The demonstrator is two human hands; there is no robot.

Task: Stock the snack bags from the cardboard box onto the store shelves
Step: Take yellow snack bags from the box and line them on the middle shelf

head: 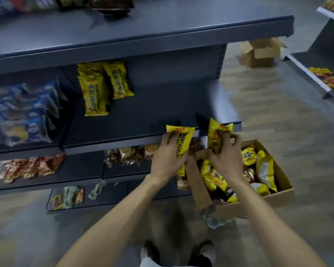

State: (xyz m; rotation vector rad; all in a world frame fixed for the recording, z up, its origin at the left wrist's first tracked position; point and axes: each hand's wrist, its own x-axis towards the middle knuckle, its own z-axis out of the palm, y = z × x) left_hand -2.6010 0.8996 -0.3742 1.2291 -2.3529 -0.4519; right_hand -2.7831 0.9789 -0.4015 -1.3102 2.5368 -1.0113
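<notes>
1. Grey store shelves [143, 35] run across the aisle, with a wood-look floor beneath and an open box [268, 201] of snack bags standing on that floor just right of the lower shelves.
2. We judge the step in hand to be the carry from box to shelf: each hand holds one yellow bag, both lifted above the box and level with the front edge of the middle shelf [162, 105].
3. Our left hand [167, 158] wraps its grip round a yellow bag [181, 143] held lengthwise, fingers over its upper half.
4. Our right hand [227, 158] pinches a second bag [217, 133] upright, fingers curled on its face; motion blur leaves the exact finger placement unclear.
5. Both forearms reach forward and down, wrists near one another.
6. Next, we think, the bags must go up and left to join the stocked yellow bags [102, 87] standing at the back of the middle shelf, set upright in the bare space beside them.
7. More yellow bags remain in the box, so much stocking is left.
</notes>
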